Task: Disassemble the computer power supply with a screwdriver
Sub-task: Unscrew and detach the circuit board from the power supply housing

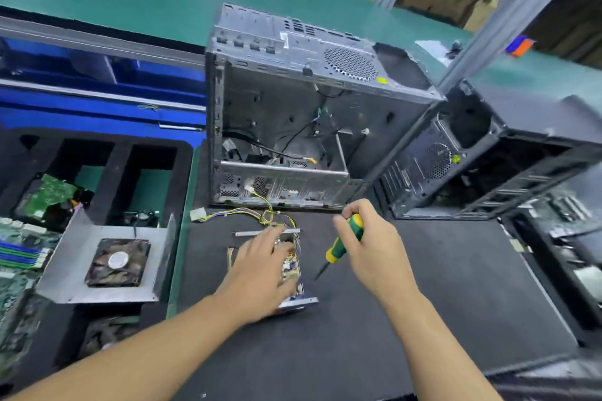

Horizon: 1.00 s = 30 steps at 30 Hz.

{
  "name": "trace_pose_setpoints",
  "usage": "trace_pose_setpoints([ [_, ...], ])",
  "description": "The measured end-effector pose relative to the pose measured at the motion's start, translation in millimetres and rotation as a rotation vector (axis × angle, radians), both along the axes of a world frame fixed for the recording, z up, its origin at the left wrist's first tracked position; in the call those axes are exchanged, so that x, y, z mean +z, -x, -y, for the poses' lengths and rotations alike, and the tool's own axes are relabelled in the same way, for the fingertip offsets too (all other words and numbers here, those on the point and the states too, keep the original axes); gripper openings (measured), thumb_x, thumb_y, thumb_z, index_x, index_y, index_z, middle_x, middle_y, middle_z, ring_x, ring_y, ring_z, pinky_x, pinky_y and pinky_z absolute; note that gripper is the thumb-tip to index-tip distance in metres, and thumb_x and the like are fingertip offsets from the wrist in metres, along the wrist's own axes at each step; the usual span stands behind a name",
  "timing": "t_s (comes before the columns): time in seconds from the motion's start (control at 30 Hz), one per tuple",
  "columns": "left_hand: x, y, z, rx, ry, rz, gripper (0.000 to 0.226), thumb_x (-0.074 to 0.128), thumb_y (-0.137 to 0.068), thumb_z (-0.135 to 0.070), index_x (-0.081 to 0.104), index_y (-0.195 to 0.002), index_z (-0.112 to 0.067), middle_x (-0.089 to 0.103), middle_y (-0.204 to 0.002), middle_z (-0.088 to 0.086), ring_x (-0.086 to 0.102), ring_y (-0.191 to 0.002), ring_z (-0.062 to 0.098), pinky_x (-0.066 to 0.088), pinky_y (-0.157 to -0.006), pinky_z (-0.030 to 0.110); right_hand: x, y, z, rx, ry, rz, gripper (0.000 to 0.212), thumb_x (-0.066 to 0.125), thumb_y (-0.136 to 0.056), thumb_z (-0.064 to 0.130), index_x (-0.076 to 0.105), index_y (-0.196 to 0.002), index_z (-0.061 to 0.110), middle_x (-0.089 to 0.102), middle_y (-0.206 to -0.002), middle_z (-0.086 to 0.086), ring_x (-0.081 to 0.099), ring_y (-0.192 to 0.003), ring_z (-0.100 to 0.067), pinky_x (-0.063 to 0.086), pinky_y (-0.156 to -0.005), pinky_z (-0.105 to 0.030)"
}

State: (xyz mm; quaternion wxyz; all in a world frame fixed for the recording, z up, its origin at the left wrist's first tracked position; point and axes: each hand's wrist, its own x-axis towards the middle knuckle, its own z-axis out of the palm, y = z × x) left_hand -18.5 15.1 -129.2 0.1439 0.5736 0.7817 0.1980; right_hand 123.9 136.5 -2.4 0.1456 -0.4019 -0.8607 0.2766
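Observation:
The opened power supply [294,275] lies on the black mat [423,303] in front of me, its circuit board and yellow wires [241,213] exposed. My left hand [264,273] lies over the board and hides most of it; the fingertips reach into the wiring. My right hand [368,244] grips a green and yellow screwdriver [342,244], held to the right of the supply with its dark tip pointing down-left, just above the mat and apart from the unit. The removed metal cover with its fan [119,262] sits to the left.
An empty grey computer case [293,114] stands behind the supply, and a black case [488,153] lies on its side to the right. Black foam compartments with circuit boards [45,195] fill the left. A metal frame post [508,16] rises at the back right.

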Motion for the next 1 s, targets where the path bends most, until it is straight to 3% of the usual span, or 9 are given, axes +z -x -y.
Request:
trace_pose_setpoints([
  [0.17, -14.4, -25.6, -24.9, 0.132, 0.087, -0.121, 0.046, 0.043, -0.095, -0.024, 0.038, -0.141, -0.028, 0.006, -0.164, 0.006, -0.001, -0.151, 0.027, 0.011, -0.12, 0.045, -23.0, -10.2, -15.8, 0.049, -0.031, 0.057, 0.017, 0.042, -0.096, 0.051, 0.038, -0.092, 0.035, 0.068, -0.077, 0.011, 0.056, -0.075, -0.012, 0.049, -0.072, -0.04],
  [0.27, -21.6, -32.8, -24.9, 0.128, 0.119, -0.14, 0.042, 0.043, -0.096, -0.024, 0.046, -0.136, -0.035, 0.002, -0.165, 0.002, -0.009, -0.151, 0.027, 0.01, -0.12, 0.047, -37.6, -13.9, -23.5, 0.112, 0.026, 0.05, 0.014, 0.045, -0.097, 0.048, 0.039, -0.094, 0.037, 0.065, -0.08, 0.014, 0.056, -0.074, -0.003, 0.048, -0.07, -0.036],
  [0.4, -21.7, -32.2, -21.6, 0.049, 0.171, -0.174, 0.042, 0.041, -0.089, -0.027, 0.06, -0.124, -0.04, 0.001, -0.165, -0.006, -0.015, -0.15, 0.019, 0.008, -0.121, 0.047, -53.2, -13.2, -36.0, 0.247, 0.069, 0.066, 0.011, 0.047, -0.098, 0.045, 0.039, -0.094, 0.039, 0.052, -0.083, 0.019, 0.049, -0.076, -0.006, 0.045, -0.068, -0.034],
  [0.53, -21.9, -32.8, -25.6, -0.016, 0.283, -0.206, 0.059, 0.02, -0.082, -0.035, 0.054, -0.13, -0.047, -0.015, -0.163, -0.011, -0.039, -0.141, 0.013, 0.0, -0.12, 0.05, -65.4, -9.4, -42.4, 0.381, 0.093, 0.07, 0.01, 0.048, -0.099, 0.042, 0.042, -0.099, 0.035, 0.052, -0.089, 0.017, 0.053, -0.082, -0.01, 0.047, -0.071, -0.035],
  [0.63, -21.6, -31.8, -27.2, -0.047, 0.338, -0.228, 0.065, 0.016, -0.079, -0.034, 0.048, -0.135, -0.042, -0.016, -0.163, -0.009, -0.044, -0.137, 0.015, -0.001, -0.12, 0.052, -72.2, -7.9, -41.6, 0.482, 0.099, 0.072, 0.012, 0.051, -0.099, 0.038, 0.046, -0.103, 0.028, 0.051, -0.091, 0.017, 0.047, -0.08, -0.011, 0.046, -0.073, -0.037],
  [0.73, -17.6, -32.6, -26.4, 0.0, 0.317, -0.222, 0.059, 0.021, -0.078, -0.032, 0.051, -0.129, -0.031, 0.006, -0.162, -0.005, -0.03, -0.146, 0.015, 0.005, -0.12, 0.053, -73.8, -6.6, -44.6, 0.549, 0.087, 0.076, 0.016, 0.051, -0.098, 0.038, 0.048, -0.107, 0.025, 0.055, -0.1, 0.013, 0.042, -0.076, -0.009, 0.044, -0.073, -0.036],
  [0.8, -16.9, -33.1, -24.3, 0.0, 0.255, -0.241, 0.054, 0.028, -0.076, -0.029, 0.057, -0.121, -0.025, 0.028, -0.154, -0.004, 0.001, -0.152, 0.02, 0.015, -0.118, 0.051, -74.0, -6.2, -47.6, 0.573, 0.086, 0.097, 0.017, 0.05, -0.098, 0.041, 0.045, -0.106, 0.027, 0.056, -0.099, 0.012, 0.046, -0.076, -0.014, 0.046, -0.071, -0.038],
  [0.9, -19.2, -33.3, -22.9, -0.018, 0.155, -0.26, 0.04, 0.035, -0.071, -0.025, 0.058, -0.103, -0.02, 0.05, -0.123, -0.006, 0.043, -0.128, 0.02, 0.028, -0.105, 0.043, -78.3, -6.7, -49.9, 0.563, 0.094, 0.1, 0.016, 0.049, -0.098, 0.042, 0.04, -0.102, 0.03, 0.05, -0.088, 0.013, 0.049, -0.074, -0.018, 0.045, -0.066, -0.038],
  [1.0, -23.2, -31.0, -23.3, 0.046, 0.151, -0.128, 0.021, 0.034, -0.069, -0.022, 0.04, -0.088, -0.029, 0.048, -0.103, -0.012, 0.039, -0.124, 0.014, 0.03, -0.1, 0.037, -83.3, -7.2, -49.3, 0.533, 0.117, 0.055, 0.015, 0.049, -0.098, 0.041, 0.037, -0.098, 0.032, 0.045, -0.08, 0.015, 0.043, -0.068, -0.014, 0.037, -0.061, -0.035],
])
